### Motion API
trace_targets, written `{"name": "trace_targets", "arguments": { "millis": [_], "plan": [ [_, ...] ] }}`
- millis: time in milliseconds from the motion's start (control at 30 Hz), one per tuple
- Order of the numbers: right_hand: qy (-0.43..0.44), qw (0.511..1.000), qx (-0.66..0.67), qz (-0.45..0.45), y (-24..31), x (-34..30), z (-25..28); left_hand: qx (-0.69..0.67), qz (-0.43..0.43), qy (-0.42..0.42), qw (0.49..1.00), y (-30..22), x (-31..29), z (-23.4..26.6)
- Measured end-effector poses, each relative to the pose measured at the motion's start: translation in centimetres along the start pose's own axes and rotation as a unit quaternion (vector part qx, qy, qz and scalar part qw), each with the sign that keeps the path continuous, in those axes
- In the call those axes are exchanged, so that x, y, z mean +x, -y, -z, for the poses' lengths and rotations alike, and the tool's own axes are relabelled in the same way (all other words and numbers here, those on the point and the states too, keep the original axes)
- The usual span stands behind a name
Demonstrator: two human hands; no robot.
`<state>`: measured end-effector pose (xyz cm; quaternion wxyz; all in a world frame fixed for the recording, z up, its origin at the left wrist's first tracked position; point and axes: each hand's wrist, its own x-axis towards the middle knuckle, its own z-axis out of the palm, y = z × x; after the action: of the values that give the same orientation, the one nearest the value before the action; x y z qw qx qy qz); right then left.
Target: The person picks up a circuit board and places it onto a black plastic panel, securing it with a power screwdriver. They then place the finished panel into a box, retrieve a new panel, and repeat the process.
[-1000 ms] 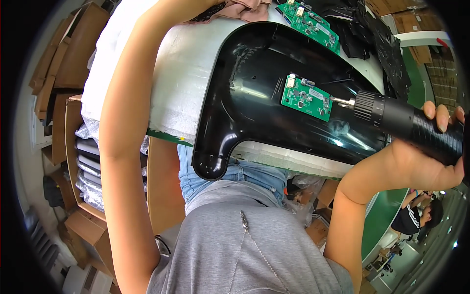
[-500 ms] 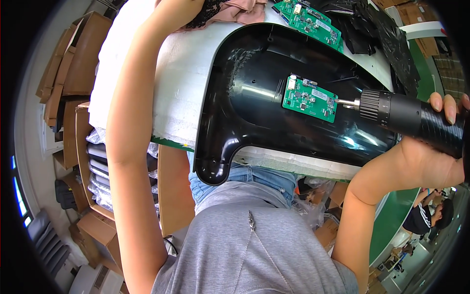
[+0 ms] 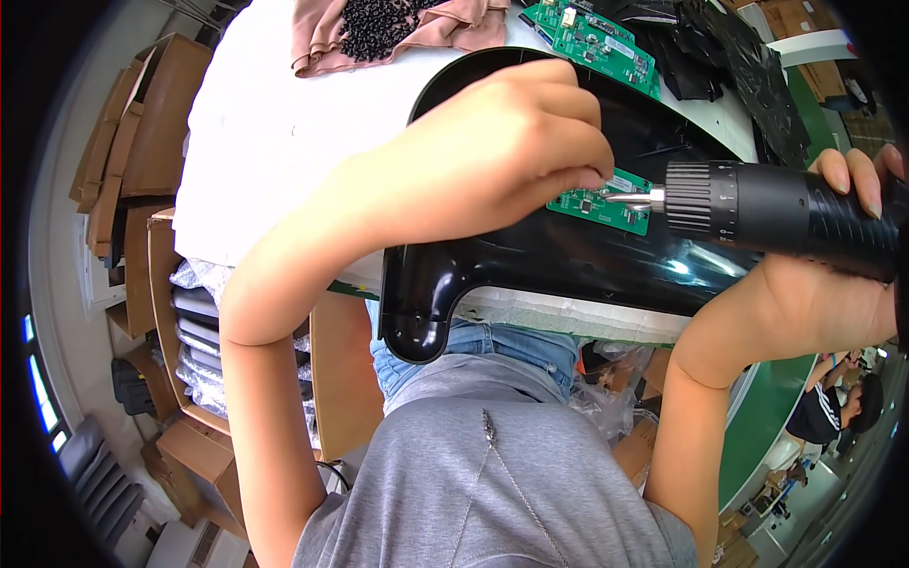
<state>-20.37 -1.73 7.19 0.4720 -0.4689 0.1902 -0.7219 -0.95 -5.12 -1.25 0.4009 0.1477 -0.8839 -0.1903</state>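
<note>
We see a glossy black plastic housing [image 3: 568, 256] carrying a green circuit board [image 3: 606, 204], and a matte black electric screwdriver [image 3: 786, 213] with a silver tip. Black pellets [image 3: 379, 19] lie on dusty-pink cloth [image 3: 322, 43] atop a white table [image 3: 275, 142].

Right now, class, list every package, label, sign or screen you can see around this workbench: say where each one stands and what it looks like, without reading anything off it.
Cardboard boxes: left of the table, brown, flaps open, stacked.
Cardboard boxes: low on the left, brown, on the floor.
Silvery bags: in an open box under the table's left edge, flat, stacked.
Clear plastic bag: under the table by the right forearm, crumpled.
No labels, signs or screens can be made out.
</note>
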Motion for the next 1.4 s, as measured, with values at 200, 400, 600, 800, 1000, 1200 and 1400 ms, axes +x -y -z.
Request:
{"name": "trace_targets", "arguments": {
  "millis": [200,400,600,800,1000,1200,1400],
  "plan": [
    [0.004,1.0,-0.019,0.002,-0.6,-0.5,-0.9,-0.041,0.049,0.016,0.998,-0.2,-0.2,-0.2],
    [0.006,0.999,-0.041,0.006,-1.2,-0.6,-1.1,-0.055,0.065,0.021,0.996,-0.3,-0.4,-0.5],
    [0.005,0.998,-0.062,0.01,-1.2,-0.7,-0.6,-0.058,0.05,0.008,0.997,0.0,-0.6,-0.9],
    [0.003,0.996,-0.082,0.015,-1.3,-0.6,-0.1,-0.033,0.062,0.026,0.997,-0.2,-0.5,-0.9],
    [0.003,0.995,-0.103,0.019,-1.7,-0.6,0.1,-0.033,0.046,0.039,0.998,0.1,-0.7,-0.9],
    [0.001,0.992,-0.124,0.024,-2.3,-0.8,-0.1,-0.028,0.046,0.071,0.996,0.2,-0.6,-0.7],
    [0.0,0.988,-0.149,0.032,-3.2,-0.6,-0.4,-0.038,0.022,0.076,0.996,0.9,-0.9,-0.9]
  ]
}}
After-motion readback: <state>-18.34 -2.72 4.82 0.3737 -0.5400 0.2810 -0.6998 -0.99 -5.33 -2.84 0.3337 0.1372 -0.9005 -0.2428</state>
